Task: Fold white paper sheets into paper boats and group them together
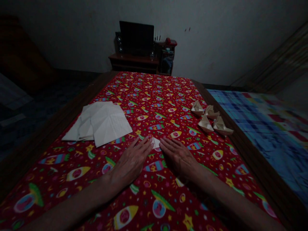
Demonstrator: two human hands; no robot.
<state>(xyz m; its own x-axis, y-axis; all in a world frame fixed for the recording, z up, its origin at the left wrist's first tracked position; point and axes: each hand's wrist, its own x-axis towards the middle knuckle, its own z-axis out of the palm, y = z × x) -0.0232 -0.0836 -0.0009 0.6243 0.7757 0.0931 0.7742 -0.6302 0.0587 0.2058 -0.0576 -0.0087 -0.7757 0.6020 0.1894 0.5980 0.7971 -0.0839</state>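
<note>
A small piece of folded white paper (156, 143) lies flat on the red patterned cloth (154, 199), between my two hands. My left hand (134, 156) rests palm down, its fingertips on the paper's left side. From the other side, my right hand (179, 154) lies flat with its fingertips at the paper's right corner. Both hands have their fingers stretched out, and parts of the paper are hidden under them. To the left is a fanned pile of creased paper sheets (109, 123). Several folded paper boats (205, 124) stand on the right.
The cloth covers a long surface with dark wooden edges (255, 154). Beyond its far end stand a black monitor (136, 38) on a wooden cabinet (134, 61) and a red telephone (170, 41). On the right lies a blue checked cloth (260, 128). The room is dim.
</note>
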